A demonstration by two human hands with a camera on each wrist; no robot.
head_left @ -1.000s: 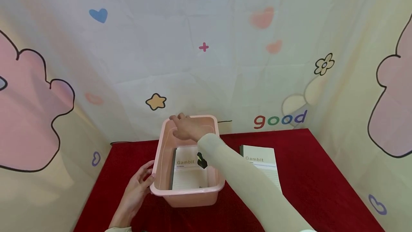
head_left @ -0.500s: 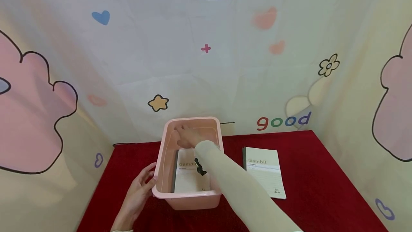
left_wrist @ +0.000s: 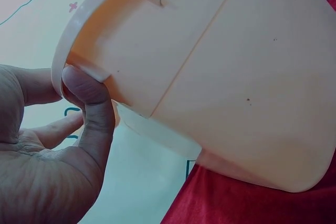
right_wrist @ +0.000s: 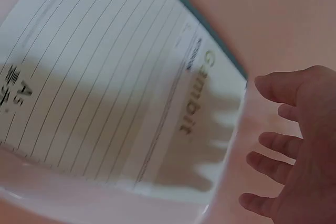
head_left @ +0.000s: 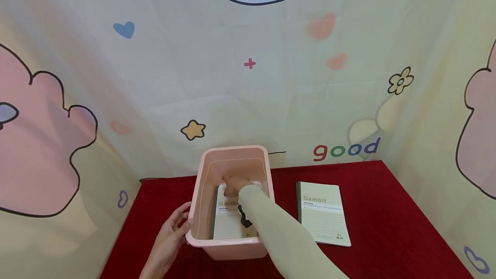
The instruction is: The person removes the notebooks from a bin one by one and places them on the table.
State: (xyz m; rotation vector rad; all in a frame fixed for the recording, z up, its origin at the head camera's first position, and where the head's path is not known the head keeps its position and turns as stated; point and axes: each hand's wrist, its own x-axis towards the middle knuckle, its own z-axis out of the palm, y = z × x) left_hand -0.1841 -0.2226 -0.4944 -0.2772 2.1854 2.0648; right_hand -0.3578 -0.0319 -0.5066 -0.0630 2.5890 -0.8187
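Note:
A pink plastic bin [head_left: 224,242] stands on the red cloth, and a Gambit notebook [head_left: 228,225] with a dark spine lies face up inside it. At the bin's left rim, my left hand [head_left: 168,240] grips with thumb and fingers on either side, as the left wrist view shows. My right hand [head_left: 235,185] is down inside the bin near the notebook's top edge. In the right wrist view its fingers [right_wrist: 270,166] are spread and slightly bent, apart from the notebook [right_wrist: 121,87], casting a shadow on it. My right sleeve covers the bin's right front part in the head view.
A second Gambit notebook [head_left: 323,214] lies flat on the red cloth [head_left: 387,227] to the right of the bin. A light printed curtain [head_left: 248,106] hangs right behind the bin and along both sides.
My right hand has come down from over the bin's far rim into the bin, toward the notebook's top edge. My left hand keeps its grip on the rim. The head view has shifted slightly.

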